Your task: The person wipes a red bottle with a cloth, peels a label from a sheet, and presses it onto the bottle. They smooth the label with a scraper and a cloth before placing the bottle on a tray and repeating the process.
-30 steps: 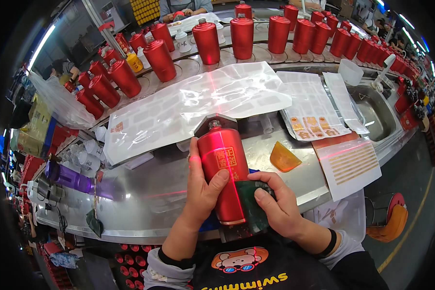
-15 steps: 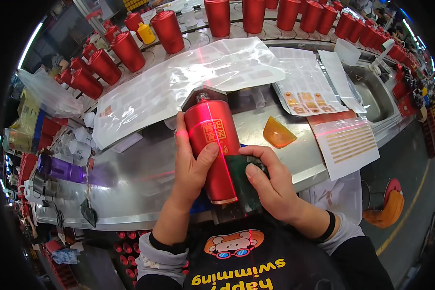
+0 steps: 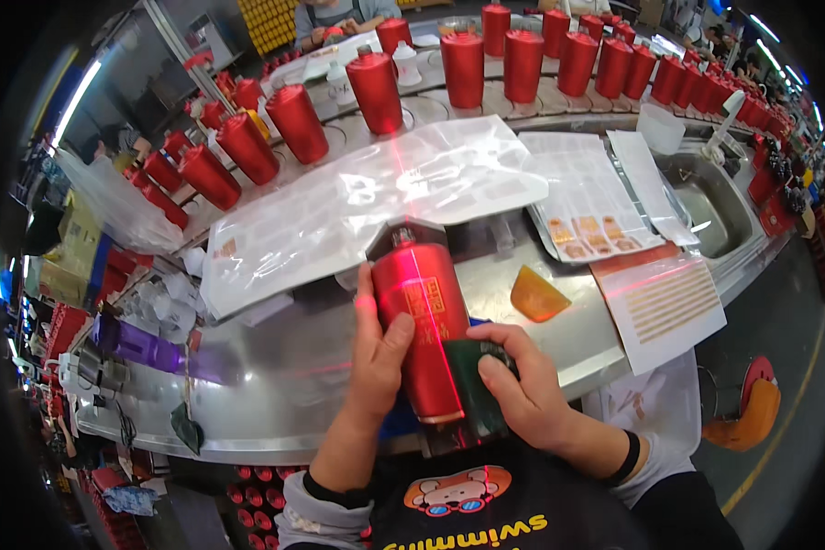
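Observation:
A red bottle (image 3: pixel 422 316) with a gold label and a dark neck lies tilted in front of me, its neck pointing away. My left hand (image 3: pixel 376 353) is closed around its left side, the thumb lying across the front. Against the bottle's lower right side sits a dark green piece (image 3: pixel 475 383) whose kind I cannot make out. My right hand (image 3: pixel 522 385) grips that piece by its upper right edge, thumb and fingers bent over it. Behind the bottle's neck is a dark angular rest (image 3: pixel 376 240). A red light line crosses the bottle and my left fingers.
Printed clear sheets (image 3: pixel 312 215) cover the metal bench (image 3: pixel 312 344) behind the bottle. At right are an amber wedge (image 3: pixel 538 295), a gold-striped sheet (image 3: pixel 665 302) and a sink (image 3: pixel 720 215). A purple bottle (image 3: pixel 137 344) lies left. Red bottles (image 3: pixel 464 71) line the conveyor; a person (image 3: pixel 344 23) sits beyond.
My view has tilted up, so the bench and hands appear lower and a person beyond the conveyor shows. Both hands keep the same hold on the bottle and green piece.

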`<state>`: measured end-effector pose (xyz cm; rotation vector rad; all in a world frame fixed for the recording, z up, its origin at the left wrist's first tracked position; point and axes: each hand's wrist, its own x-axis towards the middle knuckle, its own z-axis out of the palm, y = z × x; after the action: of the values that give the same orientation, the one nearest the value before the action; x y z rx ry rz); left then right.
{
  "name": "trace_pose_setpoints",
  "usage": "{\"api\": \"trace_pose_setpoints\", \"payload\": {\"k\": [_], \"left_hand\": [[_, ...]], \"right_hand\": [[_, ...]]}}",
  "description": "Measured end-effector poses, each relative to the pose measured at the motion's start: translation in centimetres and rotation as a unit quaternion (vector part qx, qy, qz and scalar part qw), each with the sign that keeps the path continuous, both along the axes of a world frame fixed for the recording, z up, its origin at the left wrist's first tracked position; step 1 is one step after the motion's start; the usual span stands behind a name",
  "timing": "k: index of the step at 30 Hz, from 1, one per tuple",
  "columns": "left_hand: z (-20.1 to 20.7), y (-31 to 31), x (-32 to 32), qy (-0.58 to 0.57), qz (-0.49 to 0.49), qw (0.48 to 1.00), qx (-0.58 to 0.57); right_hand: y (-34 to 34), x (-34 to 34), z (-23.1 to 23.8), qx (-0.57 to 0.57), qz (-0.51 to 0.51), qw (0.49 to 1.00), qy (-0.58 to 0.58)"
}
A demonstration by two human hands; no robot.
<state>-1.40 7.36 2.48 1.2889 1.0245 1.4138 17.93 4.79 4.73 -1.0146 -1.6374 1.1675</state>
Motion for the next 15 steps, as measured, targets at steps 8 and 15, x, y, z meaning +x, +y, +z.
{"api": "trace_pose_setpoints", "payload": {"k": [8, 15], "left_hand": [[0.2, -0.4, -0.2, -0.155, -0.004, 0.987, -0.039], [0.5, 0.4, 0.5, -0.061, 0.029, 0.997, -0.046]], "right_hand": [[1.4, 1.6, 2.3, 0.054, 0.01, 0.997, -0.059], [5.5, 0.6, 0.7, 0.39, 0.066, 0.865, -0.307]]}}
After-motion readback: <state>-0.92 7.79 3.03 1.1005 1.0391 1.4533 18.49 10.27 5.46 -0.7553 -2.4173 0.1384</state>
